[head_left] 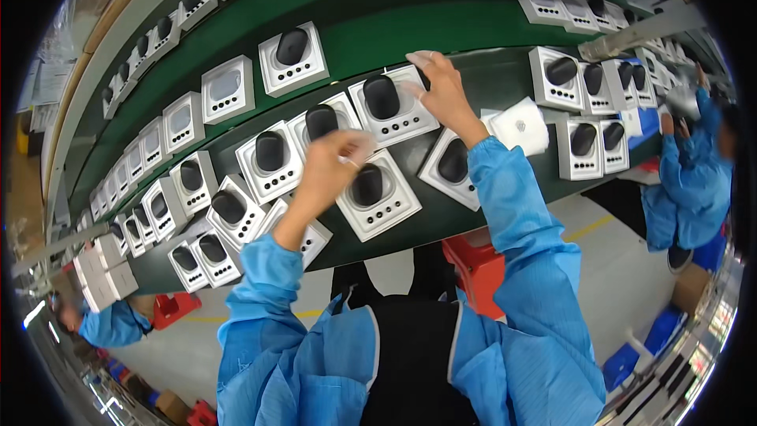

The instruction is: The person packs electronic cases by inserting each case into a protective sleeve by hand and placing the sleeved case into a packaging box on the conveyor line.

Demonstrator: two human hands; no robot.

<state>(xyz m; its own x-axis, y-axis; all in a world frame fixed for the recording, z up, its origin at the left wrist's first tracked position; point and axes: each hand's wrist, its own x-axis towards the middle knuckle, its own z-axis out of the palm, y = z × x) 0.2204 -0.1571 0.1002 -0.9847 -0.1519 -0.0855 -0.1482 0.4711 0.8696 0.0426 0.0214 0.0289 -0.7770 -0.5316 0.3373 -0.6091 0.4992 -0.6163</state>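
White square trays, each with a dark oval device and a row of small black round pieces, cover the bench in front of me. My left hand hovers over the middle trays, between one tray with a black device and a nearer tray. Its fingers are smeared by motion, so any grip is unclear. My right hand, with pale covers on the fingertips, is at the right corner of a tray with a black device. Its thumb and forefinger are apart, and I see nothing held between them.
A stack of white sheets lies right of my right hand. Behind runs a green conveyor belt carrying more trays. Small white boxes stand at the far left. A red stool is under the bench. Blue-sleeved people work at both sides.
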